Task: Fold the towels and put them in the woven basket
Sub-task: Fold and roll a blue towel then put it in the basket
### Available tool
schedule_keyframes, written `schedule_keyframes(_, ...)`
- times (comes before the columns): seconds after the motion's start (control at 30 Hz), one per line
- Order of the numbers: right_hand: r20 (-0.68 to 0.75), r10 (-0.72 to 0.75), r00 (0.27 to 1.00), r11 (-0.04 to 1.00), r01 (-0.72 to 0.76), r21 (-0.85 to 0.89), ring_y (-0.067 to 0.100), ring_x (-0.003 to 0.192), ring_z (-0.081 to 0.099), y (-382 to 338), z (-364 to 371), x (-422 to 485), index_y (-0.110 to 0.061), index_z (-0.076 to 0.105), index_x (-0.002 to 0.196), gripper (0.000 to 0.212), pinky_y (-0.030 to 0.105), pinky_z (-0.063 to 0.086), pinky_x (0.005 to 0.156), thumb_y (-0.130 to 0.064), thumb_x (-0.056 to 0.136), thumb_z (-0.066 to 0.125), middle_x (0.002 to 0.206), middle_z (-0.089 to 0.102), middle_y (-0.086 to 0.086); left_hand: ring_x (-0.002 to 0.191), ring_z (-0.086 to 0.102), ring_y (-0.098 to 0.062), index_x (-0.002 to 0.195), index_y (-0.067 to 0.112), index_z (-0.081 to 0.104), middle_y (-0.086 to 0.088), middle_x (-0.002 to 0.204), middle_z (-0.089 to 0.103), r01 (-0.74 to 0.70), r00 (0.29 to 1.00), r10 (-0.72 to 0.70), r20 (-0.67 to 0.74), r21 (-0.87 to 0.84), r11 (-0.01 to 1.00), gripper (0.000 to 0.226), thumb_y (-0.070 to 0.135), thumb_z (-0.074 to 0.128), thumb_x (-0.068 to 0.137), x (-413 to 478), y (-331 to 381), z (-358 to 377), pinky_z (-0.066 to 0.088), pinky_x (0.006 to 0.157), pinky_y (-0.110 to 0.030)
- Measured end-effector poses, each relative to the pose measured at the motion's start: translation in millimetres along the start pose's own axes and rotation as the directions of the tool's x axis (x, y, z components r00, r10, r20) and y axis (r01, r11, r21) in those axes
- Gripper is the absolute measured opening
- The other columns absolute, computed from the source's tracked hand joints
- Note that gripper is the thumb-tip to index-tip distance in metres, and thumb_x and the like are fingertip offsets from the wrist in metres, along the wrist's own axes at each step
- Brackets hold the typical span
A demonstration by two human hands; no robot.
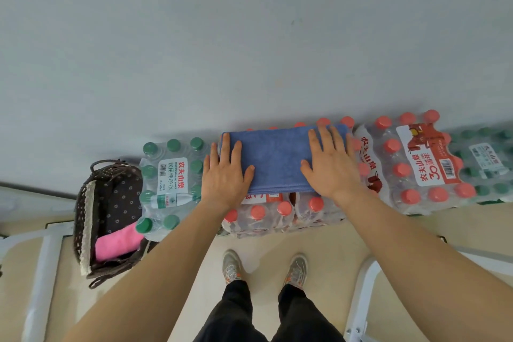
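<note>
Folding step in hand: the blue towel (274,159) lies folded on shrink-wrapped bottle packs (277,214). Left hand (224,175) and right hand (330,166) press it flat, fingers straight, grasping nothing. The next move likely calls for another fold, then transfer leftward to the woven basket (83,219), which already holds a pink towel (116,243).

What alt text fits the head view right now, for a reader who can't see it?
Left hand and right hand press flat on a folded blue towel atop red-capped bottle packs. At left, a woven basket holds a pink towel, beside a green-capped pack.

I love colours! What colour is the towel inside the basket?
It's a pink towel, clearest in head view.
</note>
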State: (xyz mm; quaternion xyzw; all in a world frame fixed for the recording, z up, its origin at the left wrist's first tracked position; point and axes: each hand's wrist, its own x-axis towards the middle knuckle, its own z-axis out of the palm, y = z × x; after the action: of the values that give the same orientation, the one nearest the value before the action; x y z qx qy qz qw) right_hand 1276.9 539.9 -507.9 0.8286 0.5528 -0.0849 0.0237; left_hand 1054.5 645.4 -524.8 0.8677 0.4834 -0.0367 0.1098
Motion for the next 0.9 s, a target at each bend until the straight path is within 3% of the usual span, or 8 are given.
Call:
schedule_keyframes(0.1,-0.155,-0.173,0.973,0.983,0.181,0.039,0.032,0.122,0.052,-48.8,1.9,-8.6,-0.014,0.056,0.133,0.054,0.052,0.035,0.109,-0.031,0.082,0.061,0.137,0.053,0.009,0.134,0.039,-0.035,0.145,0.014,0.033,-0.009,0.162,0.015,0.045,0.999,-0.044,0.012,-0.147,0.988,0.065,0.045,0.052,0.092,12.3,-6.1,-15.3,0.042,0.102,-0.047)
schedule_keyframes(0.2,-0.168,-0.247,0.954,0.959,0.266,0.098,0.03,0.096,0.058,-99.8,8.3,-17.4,-0.017,0.066,0.112,0.038,0.043,0.047,0.082,-0.024,0.075,0.065,0.112,0.06,0.005,0.134,0.039,-0.034,0.149,0.012,0.027,-0.006,0.158,0.025,0.043,0.999,-0.035,0.04,-0.232,0.972,0.076,0.043,0.061,0.088,28.7,-13.9,-27.1,0.043,0.099,-0.046)
schedule_keyframes(0.27,-0.148,-0.246,0.958,0.956,0.265,0.126,0.028,0.092,0.057,-127.0,11.9,-19.1,-0.018,0.067,0.107,0.032,0.041,0.047,0.075,-0.026,0.076,0.064,0.107,0.059,0.004,0.136,0.036,-0.033,0.153,0.014,0.021,-0.004,0.157,0.029,0.057,0.994,-0.029,0.104,-0.279,0.958,0.087,0.044,0.066,0.084,40.4,-21.2,-34.3,0.038,0.104,-0.044)
schedule_keyframes(0.33,-0.143,-0.178,0.974,0.968,0.199,0.15,0.026,0.093,0.056,-146.1,14.3,-18.8,-0.019,0.066,0.103,0.031,0.04,0.046,0.075,-0.035,0.077,0.062,0.106,0.058,0.001,0.137,0.036,-0.031,0.153,0.017,0.021,-0.005,0.154,0.034,0.052,0.985,0.005,0.175,-0.318,0.947,0.091,0.044,0.069,0.081,52.2,-29.7,-40.2,0.037,0.107,-0.043)
schedule_keyframes(0.43,-0.138,-0.004,0.99,0.985,0.028,0.17,0.025,0.092,0.054,-165.0,14.8,-19.9,-0.02,0.064,0.099,0.048,0.041,0.044,0.075,-0.059,0.073,0.054,0.099,0.058,0.0,0.127,0.046,-0.029,0.147,0.017,0.033,-0.005,0.143,0.041,0.028,0.982,0.043,0.183,-0.364,0.931,0.086,0.04,0.075,0.076,63.3,-38.7,-44.7,0.044,0.099,-0.042)
schedule_keyframes(0.57,-0.119,0.218,0.969,0.966,-0.197,0.165,0.025,0.089,0.051,-189.5,11.7,-21.6,-0.017,0.059,0.093,0.066,0.042,0.041,0.074,-0.076,0.066,0.051,0.092,0.055,0.003,0.108,0.056,-0.027,0.131,0.014,0.052,-0.007,0.128,0.049,0.019,0.994,0.029,0.105,-0.428,0.903,0.049,0.027,0.067,0.087,70.5,-42.1,-45.7,0.047,0.09,-0.035)
schedule_keyframes(0.73,-0.085,0.4,0.912,0.906,-0.381,0.184,0.025,0.088,0.049,-216.8,11.5,-20.5,-0.015,0.05,0.097,0.064,0.043,0.037,0.074,-0.061,0.059,0.074,0.093,0.054,0.004,0.091,0.062,-0.03,0.105,0.015,0.069,-0.011,0.107,0.058,0.022,0.987,0.043,0.157,-0.391,0.92,0.024,0.015,0.06,0.082,76.5,-49.3,-49.1,0.052,0.08,-0.036)
schedule_keyframes(0.9,-0.082,0.452,0.888,0.883,-0.432,0.185,0.026,0.089,0.049,-225.4,13.0,-22.3,-0.016,0.048,0.103,0.062,0.043,0.038,0.073,-0.05,0.06,0.079,0.095,0.052,0.005,0.084,0.058,-0.023,0.1,0.015,0.059,-0.003,0.096,0.062,0.036,0.985,0.055,0.165,-0.502,0.864,0.016,0.014,0.06,0.083,77.3,-51.5,-59.6,0.048,0.07,-0.031)
